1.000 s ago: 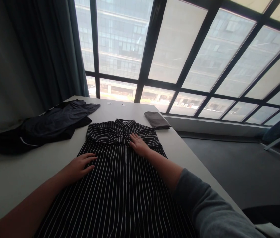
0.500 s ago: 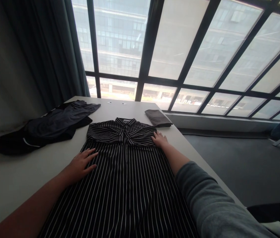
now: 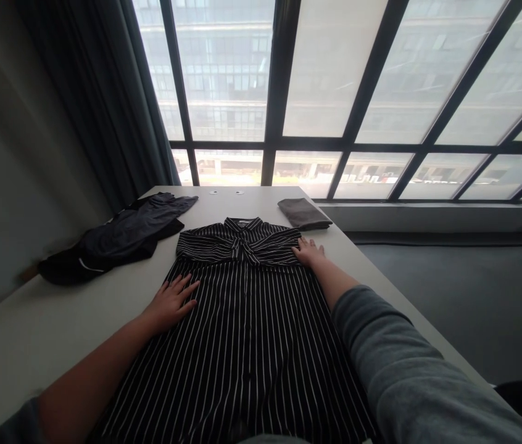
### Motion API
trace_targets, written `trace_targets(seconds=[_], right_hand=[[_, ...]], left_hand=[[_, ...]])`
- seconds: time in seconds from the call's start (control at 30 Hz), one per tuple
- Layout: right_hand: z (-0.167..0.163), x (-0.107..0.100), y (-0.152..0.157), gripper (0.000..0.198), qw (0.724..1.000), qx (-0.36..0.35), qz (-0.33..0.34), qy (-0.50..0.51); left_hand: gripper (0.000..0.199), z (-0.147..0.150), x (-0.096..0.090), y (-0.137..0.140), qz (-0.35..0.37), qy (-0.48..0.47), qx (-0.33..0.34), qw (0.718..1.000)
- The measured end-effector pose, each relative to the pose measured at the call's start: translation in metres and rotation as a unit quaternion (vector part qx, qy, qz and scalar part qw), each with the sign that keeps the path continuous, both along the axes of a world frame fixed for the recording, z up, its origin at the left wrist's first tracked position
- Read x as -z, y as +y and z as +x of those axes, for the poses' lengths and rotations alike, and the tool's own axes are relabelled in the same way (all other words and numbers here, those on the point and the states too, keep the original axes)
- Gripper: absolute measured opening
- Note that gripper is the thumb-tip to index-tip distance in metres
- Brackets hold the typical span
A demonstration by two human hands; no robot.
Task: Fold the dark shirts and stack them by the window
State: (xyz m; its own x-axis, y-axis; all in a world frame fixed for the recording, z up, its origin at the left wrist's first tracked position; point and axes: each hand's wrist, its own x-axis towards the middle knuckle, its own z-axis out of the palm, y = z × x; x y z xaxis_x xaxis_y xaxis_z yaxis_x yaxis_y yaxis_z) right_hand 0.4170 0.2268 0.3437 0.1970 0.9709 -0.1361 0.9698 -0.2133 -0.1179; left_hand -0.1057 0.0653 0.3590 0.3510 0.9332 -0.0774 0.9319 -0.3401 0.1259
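Note:
A black shirt with white stripes [image 3: 247,320] lies front up on the white table, its collar toward the window. Both its sleeves are folded inward across the chest, and the cuffs meet near the middle. My left hand [image 3: 172,303] rests open on the shirt's left edge below the folded sleeve, fingers spread. At the right end of the sleeve fold, my right hand [image 3: 308,251] lies with fingers apart, touching the shirt's edge. The shirt's lower end runs out of view toward me.
Dark clothes [image 3: 126,234] are heaped on the left of the white table [image 3: 20,351]. A folded grey cloth [image 3: 304,213] lies near the right edge. Beyond the table stand a large window [image 3: 224,74] and a dark curtain [image 3: 99,80]; grey floor shows at right.
The view has tilted and shifted, so things on the table appear slightly farther right. Both hands stay at about the same places on the shirt.

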Motion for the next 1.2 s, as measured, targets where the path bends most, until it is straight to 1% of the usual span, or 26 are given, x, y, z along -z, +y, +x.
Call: trace_targets(seconds=[0.07, 0.17, 0.27, 0.37, 0.43, 0.5, 0.57, 0.63, 0.7, 0.8, 0.9, 0.97, 1.03, 1.1, 1.2], right_hand=[[0.002, 0.0, 0.002, 0.083, 1.0, 0.0, 0.001, 0.001], [0.004, 0.002, 0.005, 0.083, 1.0, 0.002, 0.001, 0.003], [0.005, 0.003, 0.007, 0.083, 1.0, 0.004, 0.004, 0.003], [0.006, 0.003, 0.006, 0.083, 1.0, 0.004, 0.007, 0.003], [0.006, 0.003, 0.005, 0.083, 1.0, 0.003, 0.008, 0.003], [0.007, 0.004, 0.005, 0.083, 1.0, 0.002, 0.01, 0.001], [0.008, 0.006, 0.005, 0.083, 1.0, 0.001, 0.013, -0.001], [0.009, 0.009, 0.006, 0.083, 1.0, 0.001, 0.017, -0.002], [0.009, 0.011, 0.007, 0.084, 1.0, -0.001, 0.023, -0.002], [0.008, 0.012, 0.007, 0.084, 1.0, -0.004, 0.027, 0.0], [0.006, 0.01, 0.005, 0.084, 1.0, -0.004, 0.028, 0.005], [0.004, 0.009, 0.004, 0.084, 1.0, -0.003, 0.026, 0.009], [0.003, 0.008, 0.004, 0.084, 1.0, -0.002, 0.023, 0.01], [0.003, 0.007, 0.004, 0.084, 1.0, -0.003, 0.021, 0.009], [0.002, 0.006, 0.004, 0.085, 1.0, -0.004, 0.019, 0.008]], left_hand=[[0.068, 0.001, -0.006, 0.0, -0.017, 0.006, -0.002, 1.0], [0.066, 0.014, -0.024, 0.001, -0.016, 0.025, -0.013, 0.999], [0.049, 0.048, -0.046, 0.01, 0.046, 0.034, -0.023, 0.998], [0.04, 0.096, -0.06, 0.032, 0.089, 0.016, 0.001, 0.996], [0.039, 0.128, -0.062, 0.052, 0.09, 0.008, 0.006, 0.996], [0.04, 0.153, -0.059, 0.075, 0.079, 0.009, 0.002, 0.997], [0.047, 0.168, -0.055, 0.096, 0.062, 0.012, -0.011, 0.998], [0.047, 0.173, -0.052, 0.113, 0.046, 0.012, -0.029, 0.998], [0.042, 0.171, -0.049, 0.124, 0.036, 0.007, -0.046, 0.998], [0.036, 0.162, -0.047, 0.133, 0.029, -0.004, -0.059, 0.998], [0.036, 0.148, -0.052, 0.138, 0.045, -0.022, -0.071, 0.996], [0.038, 0.134, -0.062, 0.144, 0.07, -0.036, -0.094, 0.992], [0.041, 0.113, -0.077, 0.152, 0.1, -0.05, -0.133, 0.985], [0.045, 0.083, -0.095, 0.16, 0.127, -0.061, -0.185, 0.973], [0.048, 0.025, -0.117, 0.167, 0.147, -0.075, -0.273, 0.948]])
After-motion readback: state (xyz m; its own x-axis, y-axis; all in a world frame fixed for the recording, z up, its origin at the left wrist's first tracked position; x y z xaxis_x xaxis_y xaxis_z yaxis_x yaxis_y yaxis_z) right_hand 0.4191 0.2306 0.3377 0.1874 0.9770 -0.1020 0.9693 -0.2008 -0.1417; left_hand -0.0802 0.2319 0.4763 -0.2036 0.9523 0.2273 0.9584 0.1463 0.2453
